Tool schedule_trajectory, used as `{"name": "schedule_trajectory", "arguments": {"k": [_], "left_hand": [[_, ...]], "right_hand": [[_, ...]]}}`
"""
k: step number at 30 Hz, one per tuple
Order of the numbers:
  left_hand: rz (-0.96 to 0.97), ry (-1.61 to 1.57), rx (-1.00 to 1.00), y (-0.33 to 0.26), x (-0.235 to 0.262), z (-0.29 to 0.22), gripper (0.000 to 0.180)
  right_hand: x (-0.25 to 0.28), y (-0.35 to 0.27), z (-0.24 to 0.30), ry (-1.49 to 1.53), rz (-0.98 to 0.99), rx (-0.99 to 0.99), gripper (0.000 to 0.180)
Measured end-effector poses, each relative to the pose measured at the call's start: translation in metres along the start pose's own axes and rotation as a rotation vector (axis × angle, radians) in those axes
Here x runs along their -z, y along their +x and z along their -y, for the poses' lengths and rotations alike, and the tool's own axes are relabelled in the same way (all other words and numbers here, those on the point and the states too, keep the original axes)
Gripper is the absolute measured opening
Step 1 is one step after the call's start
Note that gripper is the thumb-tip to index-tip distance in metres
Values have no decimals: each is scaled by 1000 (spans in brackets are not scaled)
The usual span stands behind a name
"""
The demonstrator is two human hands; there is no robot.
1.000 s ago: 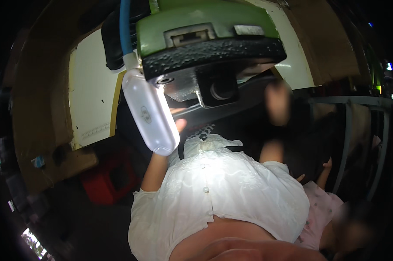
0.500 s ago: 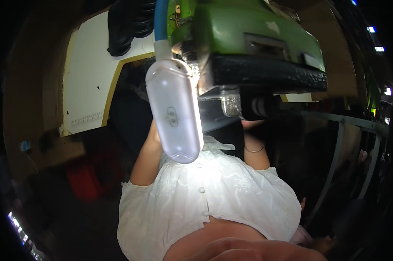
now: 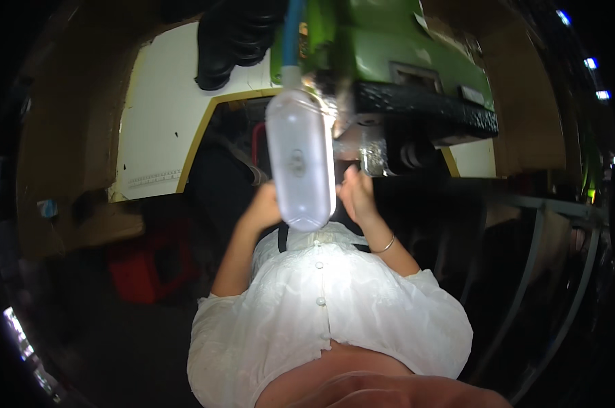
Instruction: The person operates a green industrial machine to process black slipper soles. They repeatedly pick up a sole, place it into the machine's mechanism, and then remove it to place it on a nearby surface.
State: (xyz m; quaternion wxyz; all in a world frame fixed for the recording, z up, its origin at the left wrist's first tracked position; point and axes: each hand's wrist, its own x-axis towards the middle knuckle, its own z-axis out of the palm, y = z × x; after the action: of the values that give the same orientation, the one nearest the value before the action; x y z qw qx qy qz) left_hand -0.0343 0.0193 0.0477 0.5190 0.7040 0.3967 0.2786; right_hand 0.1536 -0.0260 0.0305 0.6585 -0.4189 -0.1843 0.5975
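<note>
Both my hands are low in front of my white blouse, below a green machine head (image 3: 403, 51). A long, lit white lamp (image 3: 299, 153) on a blue stem hangs between the camera and my hands. My left hand (image 3: 267, 204) is partly behind the lamp; its fingers are hidden. Right of the lamp, my right hand (image 3: 357, 194) is raised under the machine's metal parts, its fingers bunched and slightly blurred. Whatever it may hold cannot be made out. A thin bracelet (image 3: 389, 243) circles my right wrist.
A white tabletop (image 3: 158, 122) with a yellow-edged cut-out surrounds the machine. A black ribbed object (image 3: 229, 47) lies on it. A red stool (image 3: 141, 275) stands at the lower left, and grey metal rails (image 3: 525, 272) run along the right.
Both hands have come more into view, with the right hand moved left toward the lamp. The dark grey thing between them no longer shows. The camera view has shifted a little.
</note>
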Motion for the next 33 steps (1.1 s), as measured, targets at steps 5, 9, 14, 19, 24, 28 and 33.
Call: {"name": "schedule_trajectory", "arguments": {"k": [5, 9, 14, 19, 24, 28, 33], "left_hand": [[-33, 362, -319, 25, -41, 17, 52], [-405, 258, -327, 64, 2, 8, 28], [-918, 561, -526, 153, 69, -15, 22], [-957, 736, -274, 233, 100, -48, 40], [-808, 671, -154, 251, 131, -48, 57], [-978, 275, -319, 231, 167, -23, 38], [-1110, -150, -345, 107, 156, -51, 31]], "right_hand": [[10, 14, 20, -317, 116, 119, 79], [84, 58, 90, -957, -376, 655, 83], [116, 60, 167, -1042, -771, 948, 69], [86, 56, 130, -990, -516, 947, 47], [65, 66, 67, -1031, -301, 860, 35], [42, 48, 86, -983, -289, 850, 27], [71, 39, 85, -892, -359, 733, 21]]}}
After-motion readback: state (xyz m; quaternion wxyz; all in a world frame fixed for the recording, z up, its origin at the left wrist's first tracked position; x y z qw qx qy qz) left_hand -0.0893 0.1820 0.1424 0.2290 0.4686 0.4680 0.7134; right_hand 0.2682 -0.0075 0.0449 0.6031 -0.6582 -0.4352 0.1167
